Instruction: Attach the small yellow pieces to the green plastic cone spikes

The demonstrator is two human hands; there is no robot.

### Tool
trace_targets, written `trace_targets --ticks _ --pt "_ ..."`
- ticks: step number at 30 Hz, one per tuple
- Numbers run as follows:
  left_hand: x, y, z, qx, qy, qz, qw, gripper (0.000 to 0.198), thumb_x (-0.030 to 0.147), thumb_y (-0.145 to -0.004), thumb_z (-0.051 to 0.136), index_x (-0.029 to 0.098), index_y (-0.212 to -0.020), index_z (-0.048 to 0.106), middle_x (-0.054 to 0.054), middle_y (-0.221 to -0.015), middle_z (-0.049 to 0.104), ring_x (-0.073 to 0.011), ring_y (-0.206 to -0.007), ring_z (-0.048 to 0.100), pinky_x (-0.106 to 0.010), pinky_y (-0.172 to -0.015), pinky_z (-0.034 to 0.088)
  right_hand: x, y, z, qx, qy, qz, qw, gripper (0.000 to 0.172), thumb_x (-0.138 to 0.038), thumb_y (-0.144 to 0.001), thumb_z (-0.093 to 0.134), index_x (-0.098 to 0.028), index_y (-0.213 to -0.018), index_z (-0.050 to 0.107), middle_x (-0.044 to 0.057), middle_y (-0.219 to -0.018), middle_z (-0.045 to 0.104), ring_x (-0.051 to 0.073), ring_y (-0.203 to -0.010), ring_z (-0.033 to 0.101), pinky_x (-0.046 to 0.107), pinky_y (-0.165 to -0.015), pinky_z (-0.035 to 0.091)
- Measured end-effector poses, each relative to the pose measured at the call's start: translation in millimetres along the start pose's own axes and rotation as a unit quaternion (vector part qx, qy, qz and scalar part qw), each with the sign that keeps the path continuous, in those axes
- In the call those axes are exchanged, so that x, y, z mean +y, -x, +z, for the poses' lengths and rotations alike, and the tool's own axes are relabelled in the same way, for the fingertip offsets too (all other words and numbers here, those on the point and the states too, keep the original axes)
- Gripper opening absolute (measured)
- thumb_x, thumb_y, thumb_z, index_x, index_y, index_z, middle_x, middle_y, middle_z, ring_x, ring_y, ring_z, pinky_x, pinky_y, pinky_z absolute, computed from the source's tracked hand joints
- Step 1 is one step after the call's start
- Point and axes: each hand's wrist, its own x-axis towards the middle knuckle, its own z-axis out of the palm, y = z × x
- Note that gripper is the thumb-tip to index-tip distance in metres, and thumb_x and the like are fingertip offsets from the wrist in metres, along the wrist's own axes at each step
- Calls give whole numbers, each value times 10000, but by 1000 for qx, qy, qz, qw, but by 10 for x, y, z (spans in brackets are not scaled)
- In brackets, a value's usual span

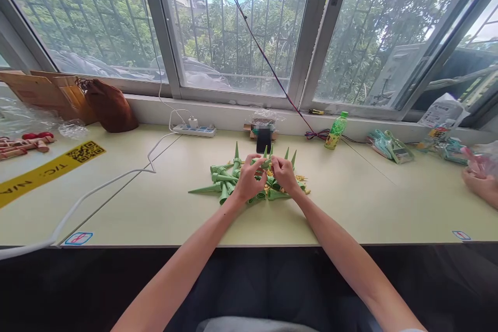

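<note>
Over a pile of green plastic cone-shaped spikes (220,187), my two hands meet near the middle of the table. My left hand (251,179) is closed, its fingers bent round a small green plastic part (266,162). From the other side, the fingertips of my right hand (284,172) pinch at the same part. My fingers cover most of it. Several spikes stand upright behind my hands, while others lie on their sides. Small yellow pieces (304,184) are scattered at the right of the pile.
Behind the pile are a phone (264,143) and a power strip (196,130) with a white cable. A green bottle (336,130) stands to the right, near packaged parts (391,146). Another person's hand (482,179) is at the far right. A brown bag (110,106) sits left.
</note>
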Motion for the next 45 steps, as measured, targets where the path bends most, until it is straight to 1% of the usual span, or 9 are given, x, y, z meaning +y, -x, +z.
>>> trace_targets --ticks 8,12,15,17,19,21,24,29,45 --pt "-22 9 0 -6 29 2 1000 382 63 -798 518 194 -1150 590 -104 -1242 461 -98 -765 683 -286 -754 621 13 -2 -2 8 17 -7 1000 520 -561 -934 400 -210 -553 358 -33 -476 355 109 -471 314 265 -481 268" --pt "-14 -19 26 2 38 -29 999 332 134 -877 492 215 -1187 580 -98 -1226 498 -144 -913 676 -298 -787 609 9 -3 6 19 28 -9 999 520 -581 -938 378 -209 -574 379 -28 -500 384 111 -479 319 267 -484 264" --pt "-21 -56 43 35 40 -77 996 254 254 -946 457 200 -1166 573 -103 -1185 557 -149 -884 667 -284 -722 596 10 0 14 23 42 -16 999 525 -579 -948 360 -209 -576 372 -25 -507 390 112 -485 318 268 -493 263" --pt "-24 -75 39 62 24 -100 993 248 335 -961 455 180 -1114 574 -96 -1083 610 -149 -824 657 -274 -679 571 11 5 18 24 50 -19 998 521 -571 -954 353 -208 -580 371 -24 -511 392 112 -489 317 269 -497 260" --pt "-14 -84 23 72 0 -110 991 264 391 -962 455 175 -1057 576 -57 -880 642 -148 -734 636 -264 -638 533 9 12 19 21 53 -22 998 512 -565 -960 346 -209 -592 367 -25 -519 392 111 -492 312 268 -499 256" --pt "9 -84 4 56 -16 -112 992 286 424 -968 438 180 -1039 569 -8 -696 614 -138 -614 596 -252 -592 484 3 20 18 14 50 -26 998 505 -565 -962 339 -209 -604 358 -29 -526 382 109 -495 304 267 -500 254" --pt "52 -77 -14 29 -15 -119 992 316 451 -973 411 183 -1043 563 20 -609 600 -125 -520 547 -236 -546 425 -8 33 14 4 42 -33 999 498 -568 -961 340 -211 -615 339 -38 -529 351 106 -499 289 264 -501 250" --pt "95 -75 -26 6 5 -126 992 323 456 -959 432 186 -1078 563 20 -626 627 -113 -494 516 -224 -517 393 -10 37 9 2 35 -36 999 489 -567 -959 343 -214 -621 328 -42 -532 321 109 -503 270 268 -499 234" --pt "33 -53 -32 0 9 -93 996 317 359 -907 542 195 -1178 529 -17 -826 652 -138 -726 648 -240 -653 507 26 26 21 4 24 -31 999 475 -538 -956 370 -211 -612 354 -34 -531 356 116 -515 288 270 -509 246"
